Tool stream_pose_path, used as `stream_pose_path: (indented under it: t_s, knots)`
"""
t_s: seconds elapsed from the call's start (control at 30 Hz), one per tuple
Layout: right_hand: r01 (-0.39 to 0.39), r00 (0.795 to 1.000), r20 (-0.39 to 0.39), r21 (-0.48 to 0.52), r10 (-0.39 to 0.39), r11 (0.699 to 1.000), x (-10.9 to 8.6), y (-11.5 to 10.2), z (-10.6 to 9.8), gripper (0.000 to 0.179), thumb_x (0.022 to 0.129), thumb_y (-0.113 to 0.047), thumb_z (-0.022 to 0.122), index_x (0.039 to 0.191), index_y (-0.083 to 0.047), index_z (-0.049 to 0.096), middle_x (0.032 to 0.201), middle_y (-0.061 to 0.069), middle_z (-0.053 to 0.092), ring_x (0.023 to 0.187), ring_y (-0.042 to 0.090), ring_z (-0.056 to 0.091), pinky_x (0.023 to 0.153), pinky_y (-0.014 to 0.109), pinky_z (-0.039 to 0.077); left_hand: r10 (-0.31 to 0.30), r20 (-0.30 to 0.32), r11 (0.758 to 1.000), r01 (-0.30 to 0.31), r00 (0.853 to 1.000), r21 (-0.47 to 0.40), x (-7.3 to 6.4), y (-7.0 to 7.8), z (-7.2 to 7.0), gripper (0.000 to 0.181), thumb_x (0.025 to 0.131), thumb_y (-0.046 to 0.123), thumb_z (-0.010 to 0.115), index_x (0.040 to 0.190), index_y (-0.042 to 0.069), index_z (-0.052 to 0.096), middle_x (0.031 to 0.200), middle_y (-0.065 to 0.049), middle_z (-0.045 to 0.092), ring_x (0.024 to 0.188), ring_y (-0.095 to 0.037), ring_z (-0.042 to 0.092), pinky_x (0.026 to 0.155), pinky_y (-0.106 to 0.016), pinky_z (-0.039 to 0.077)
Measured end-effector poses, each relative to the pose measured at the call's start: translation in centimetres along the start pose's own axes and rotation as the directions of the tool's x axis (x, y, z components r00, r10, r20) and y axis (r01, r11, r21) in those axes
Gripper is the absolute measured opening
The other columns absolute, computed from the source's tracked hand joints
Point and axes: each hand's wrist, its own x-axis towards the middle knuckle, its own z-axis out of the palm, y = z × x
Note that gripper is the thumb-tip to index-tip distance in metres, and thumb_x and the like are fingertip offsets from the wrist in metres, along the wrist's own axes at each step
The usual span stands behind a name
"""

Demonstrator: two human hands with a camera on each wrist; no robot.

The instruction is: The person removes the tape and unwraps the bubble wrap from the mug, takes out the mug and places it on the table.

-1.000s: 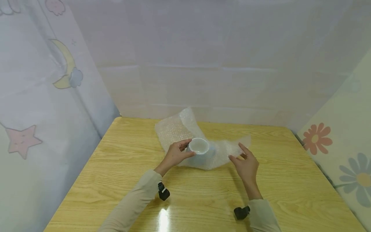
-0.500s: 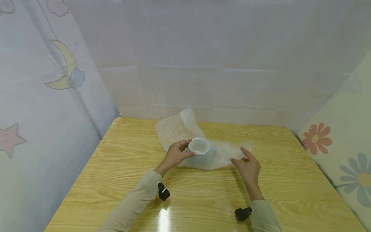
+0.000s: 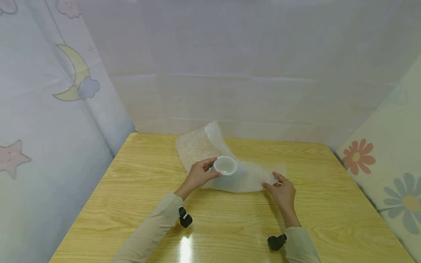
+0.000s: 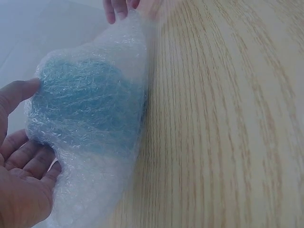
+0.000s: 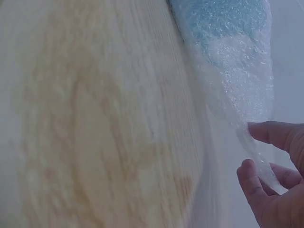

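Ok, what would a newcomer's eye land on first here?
Probably the round white-rimmed container, just below the head view's middle, held by the left hand. Next, the bubble wrap against its side, its right end pinched by the right hand. Then the yellow crescent moon, upper left.

Passage: surface [image 3: 230, 226] between the sleeves [image 3: 154, 226].
Obstacles: bubble wrap [image 3: 198, 148] from left hand [image 3: 198, 173] to right hand [image 3: 283, 191]; vessel [image 3: 225, 165] within it; wall [image 3: 230, 102] behind.

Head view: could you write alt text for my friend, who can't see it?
A person's left hand holds a cup, open end up, with bubble wrap covering its near side, while the right hand grips the wrap's right end. Beneath is a wooden table; behind, a pale backdrop.
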Motion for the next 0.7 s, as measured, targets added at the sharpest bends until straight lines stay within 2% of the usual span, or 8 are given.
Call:
stream_pose_path:
  t_s: [0.23, 0.37, 0.47, 0.6, 0.7]
  knots:
    - [0.001, 1.000, -0.012, -0.035, -0.001, 0.999, 0.2, 0.3, 0.0, 0.059, 0.082, -0.015, 0.079, 0.133, 0.003, 0.056, 0.114, 0.023, 0.060, 0.078, 0.018, 0.063, 0.055, 0.023, 0.047, 0.013, -0.010, 1.000, -0.013, 1.000, -0.010, -0.2, 0.3, 0.2, 0.062, 0.081, 0.016, 0.081, 0.136, 0.000, 0.055, 0.135, -0.017, 0.054, 0.124, -0.032, 0.051, 0.099, -0.041, 0.045]
    - [0.008, 0.999, -0.031, -0.022, -0.009, 1.000, 0.2, 0.2, 0.0, 0.059, 0.081, -0.015, 0.080, 0.132, 0.002, 0.057, 0.107, 0.022, 0.057, 0.081, 0.022, 0.061, 0.059, 0.026, 0.046, 0.017, -0.001, 1.000, -0.017, 1.000, 0.010, -0.2, 0.6, 0.1, 0.063, 0.082, 0.017, 0.080, 0.136, -0.001, 0.054, 0.136, -0.019, 0.053, 0.125, -0.034, 0.050, 0.099, -0.040, 0.045]
    - [-0.009, 1.000, -0.025, 0.019, 0.009, 1.000, 0.0, -0.1, -0.1, 0.060, 0.082, -0.018, 0.079, 0.133, 0.002, 0.056, 0.121, 0.027, 0.043, 0.091, 0.029, 0.054, 0.066, 0.031, 0.045, 0.012, 0.014, 0.998, -0.013, 1.000, 0.061, -0.1, 0.9, -0.1, 0.063, 0.082, 0.018, 0.080, 0.136, 0.000, 0.053, 0.136, -0.018, 0.053, 0.125, -0.033, 0.051, 0.097, -0.037, 0.046]
    - [-0.034, 0.999, -0.027, 0.060, 0.036, 0.998, -0.1, -0.5, -0.2, 0.058, 0.087, -0.024, 0.076, 0.136, -0.001, 0.054, 0.141, 0.029, 0.019, 0.091, 0.025, 0.048, 0.071, 0.034, 0.042, 0.005, 0.040, 0.989, -0.011, 0.999, 0.149, 0.0, 1.2, -0.5, 0.063, 0.082, 0.022, 0.080, 0.136, 0.001, 0.054, 0.137, -0.017, 0.052, 0.122, -0.033, 0.053, 0.095, -0.038, 0.048]
    - [-0.015, 0.998, -0.066, 0.075, 0.020, 0.997, -0.2, -0.7, -0.3, 0.055, 0.088, -0.027, 0.074, 0.134, -0.003, 0.056, 0.143, 0.028, 0.020, 0.085, 0.024, 0.048, 0.072, 0.035, 0.044, 0.010, 0.040, 0.977, -0.018, 0.999, 0.211, 0.0, 1.5, -0.7, 0.061, 0.084, 0.025, 0.078, 0.136, 0.003, 0.055, 0.137, -0.016, 0.053, 0.120, -0.035, 0.054, 0.094, -0.043, 0.048]
